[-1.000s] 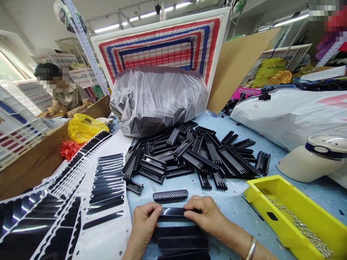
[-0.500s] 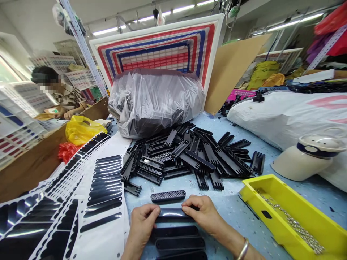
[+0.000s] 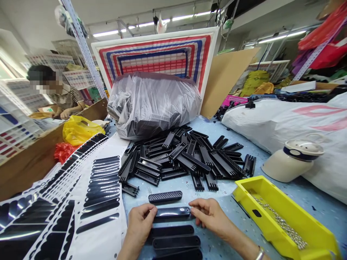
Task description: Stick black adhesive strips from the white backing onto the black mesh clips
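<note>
A glossy black strip (image 3: 172, 212) with a small hole near its right end lies crosswise before me. My left hand (image 3: 141, 225) pinches its left end between thumb and fingers. My right hand (image 3: 210, 218) is at the other end, fingertips right by the edge, fingers slightly apart and not closed around it. Just beyond lies a black piece with a lattice face (image 3: 165, 196). Nearer to me, several flat black pieces (image 3: 176, 242) lie in a column, the nearest ones overlapping.
A heap of black plastic pieces (image 3: 200, 159) lies ahead, before a filled plastic bag (image 3: 154, 104). Sheets of black stickers (image 3: 101, 187) spread at left. At right are a yellow bin (image 3: 287, 206) with small metal parts and a cream-coloured flask (image 3: 288, 166). A person (image 3: 63, 97) sits far left.
My right hand has moved off the strip's right end, slightly to the right, uncovering the hole there. My left hand keeps its pinch. The view has shifted a little.
</note>
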Demonstrator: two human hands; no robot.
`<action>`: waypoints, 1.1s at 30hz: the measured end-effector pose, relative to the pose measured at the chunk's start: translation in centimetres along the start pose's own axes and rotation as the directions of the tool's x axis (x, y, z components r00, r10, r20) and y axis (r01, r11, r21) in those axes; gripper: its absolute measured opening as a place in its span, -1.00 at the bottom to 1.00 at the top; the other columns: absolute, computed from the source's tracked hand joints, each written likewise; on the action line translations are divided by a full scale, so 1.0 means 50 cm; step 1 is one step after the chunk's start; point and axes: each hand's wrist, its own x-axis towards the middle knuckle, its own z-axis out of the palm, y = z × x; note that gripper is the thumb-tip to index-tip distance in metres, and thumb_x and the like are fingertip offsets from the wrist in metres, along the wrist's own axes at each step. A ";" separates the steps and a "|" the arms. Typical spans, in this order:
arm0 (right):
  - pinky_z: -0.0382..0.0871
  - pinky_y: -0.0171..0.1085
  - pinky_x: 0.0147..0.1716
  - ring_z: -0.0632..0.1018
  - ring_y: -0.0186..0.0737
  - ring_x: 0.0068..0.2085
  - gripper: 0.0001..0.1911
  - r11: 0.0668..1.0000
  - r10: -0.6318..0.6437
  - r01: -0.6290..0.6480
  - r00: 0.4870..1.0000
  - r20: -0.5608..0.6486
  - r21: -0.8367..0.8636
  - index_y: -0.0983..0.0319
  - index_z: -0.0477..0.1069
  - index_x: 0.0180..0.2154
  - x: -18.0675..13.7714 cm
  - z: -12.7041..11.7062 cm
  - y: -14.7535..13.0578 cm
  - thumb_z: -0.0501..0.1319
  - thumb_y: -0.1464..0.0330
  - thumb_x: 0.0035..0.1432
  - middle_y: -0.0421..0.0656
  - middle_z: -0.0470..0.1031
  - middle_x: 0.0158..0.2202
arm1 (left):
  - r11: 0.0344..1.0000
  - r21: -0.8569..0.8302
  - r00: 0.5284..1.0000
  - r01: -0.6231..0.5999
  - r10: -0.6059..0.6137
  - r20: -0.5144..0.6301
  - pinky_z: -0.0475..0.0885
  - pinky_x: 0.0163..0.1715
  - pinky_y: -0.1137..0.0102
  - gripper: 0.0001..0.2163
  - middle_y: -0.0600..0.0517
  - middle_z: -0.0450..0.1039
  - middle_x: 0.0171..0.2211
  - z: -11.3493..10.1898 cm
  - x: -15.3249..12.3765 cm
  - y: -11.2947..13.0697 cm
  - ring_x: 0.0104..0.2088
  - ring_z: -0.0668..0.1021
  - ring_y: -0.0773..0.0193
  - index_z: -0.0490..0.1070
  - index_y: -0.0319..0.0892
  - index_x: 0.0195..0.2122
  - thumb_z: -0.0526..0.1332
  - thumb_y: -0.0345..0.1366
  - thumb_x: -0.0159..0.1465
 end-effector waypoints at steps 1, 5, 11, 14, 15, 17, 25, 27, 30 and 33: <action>0.28 -0.36 -0.62 0.50 -0.29 -0.57 -0.58 1.000 0.011 -0.011 1.000 0.015 0.009 0.26 0.52 -0.36 0.001 0.005 -0.002 0.26 0.02 -0.03 -0.24 0.46 -0.57 | 0.993 0.094 0.997 -0.067 0.071 -0.033 0.43 -0.52 0.40 -0.68 -0.01 0.55 -0.57 -0.002 -0.003 0.004 -0.53 0.57 0.16 0.63 -0.15 -0.42 0.16 -0.08 0.24; 0.18 -0.40 -0.68 0.46 -0.35 -0.63 -0.53 0.999 0.048 -0.048 0.997 0.055 0.000 0.26 0.44 -0.42 0.014 0.012 -0.012 0.16 -0.04 0.01 -0.26 0.42 -0.58 | 0.863 0.416 0.927 -0.286 0.359 -0.107 0.47 -0.38 0.34 -0.76 -0.08 0.62 -0.43 0.002 -0.012 0.020 -0.41 0.63 0.11 0.64 -0.13 -0.26 0.17 -0.21 0.27; 0.23 -0.37 -0.64 0.43 -0.33 -0.62 -0.65 0.991 -0.020 0.028 0.998 0.063 -0.128 0.23 0.46 -0.41 0.022 0.022 -0.008 0.20 0.06 0.04 -0.30 0.37 -0.63 | 0.738 0.537 0.898 -0.409 0.431 0.090 0.46 -0.32 0.23 -0.85 -0.06 0.64 -0.39 0.034 -0.004 0.035 -0.37 0.61 0.02 0.63 -0.10 -0.31 0.42 -0.28 0.06; 0.22 -0.35 -0.63 0.39 -0.32 -0.62 -0.70 0.973 -0.076 0.083 0.996 0.040 -0.216 0.20 0.38 -0.54 0.029 0.032 0.003 0.19 0.13 0.07 -0.30 0.31 -0.67 | 0.765 0.499 0.910 -0.408 0.386 0.151 0.44 -0.29 0.22 -0.89 -0.04 0.64 -0.40 0.039 0.005 0.041 -0.35 0.61 0.01 0.63 -0.10 -0.34 0.39 -0.35 0.07; 0.20 -0.35 -0.63 0.37 -0.32 -0.62 -0.69 0.967 -0.090 0.095 0.995 0.030 -0.236 0.19 0.34 -0.58 0.032 0.034 0.006 0.18 0.14 0.08 -0.31 0.28 -0.68 | 0.785 0.476 0.917 -0.397 0.364 0.165 0.43 -0.28 0.22 -0.90 -0.04 0.64 -0.40 0.038 0.008 0.044 -0.34 0.61 0.02 0.63 -0.11 -0.34 0.39 -0.36 0.08; 0.18 -0.34 -0.62 0.35 -0.32 -0.61 -0.65 0.955 -0.120 0.118 0.993 0.011 -0.273 0.17 0.26 -0.63 0.037 0.035 0.009 0.17 0.16 0.10 -0.32 0.21 -0.70 | 0.831 0.432 0.936 -0.350 0.301 0.180 0.44 -0.26 0.22 -0.89 -0.05 0.65 -0.39 0.034 0.011 0.053 -0.31 0.62 0.01 0.64 -0.12 -0.34 0.38 -0.37 0.08; 0.32 -0.20 -0.28 0.53 -0.12 -0.32 -0.68 0.836 -0.285 0.278 0.957 0.058 -0.473 0.23 0.61 -0.34 0.031 0.034 -0.040 0.17 0.19 0.17 -0.07 0.56 -0.39 | 0.950 0.236 0.976 -0.202 0.175 0.132 0.43 -0.17 0.21 -0.80 -0.11 0.66 -0.28 0.034 0.006 0.075 -0.22 0.62 -0.01 0.66 -0.16 -0.23 0.30 -0.32 0.14; 0.33 -0.21 -0.27 0.55 -0.10 -0.29 -0.75 0.828 -0.267 0.280 0.959 0.097 -0.485 0.24 0.63 -0.31 0.034 0.046 -0.051 0.26 0.24 0.08 -0.06 0.60 -0.36 | 0.952 0.221 0.973 -0.213 0.186 0.135 0.41 -0.21 0.25 -0.83 -0.09 0.65 -0.35 0.038 0.010 0.071 -0.27 0.62 0.03 0.66 -0.16 -0.31 0.26 -0.34 0.15; 0.30 -0.27 -0.33 0.53 -0.16 -0.36 -0.88 0.873 -0.191 0.209 0.978 0.084 -0.440 0.24 0.59 -0.48 0.046 0.064 -0.049 0.33 0.32 -0.05 -0.13 0.58 -0.46 | 0.965 0.189 0.978 -0.180 0.156 0.137 0.36 -0.32 0.33 -0.88 -0.06 0.61 -0.47 0.042 0.019 0.064 -0.38 0.59 0.13 0.64 -0.17 -0.46 0.29 -0.35 0.11; 0.25 -0.31 -0.42 0.48 -0.23 -0.45 -0.87 0.891 -0.157 0.169 0.986 0.065 -0.422 0.23 0.52 -0.59 0.060 0.073 -0.036 0.31 0.34 -0.07 -0.20 0.50 -0.57 | 0.984 0.130 0.986 -0.120 0.103 0.130 0.33 -0.38 0.38 -0.89 -0.02 0.57 -0.53 0.044 0.027 0.060 -0.44 0.55 0.20 0.61 -0.18 -0.54 0.31 -0.35 0.08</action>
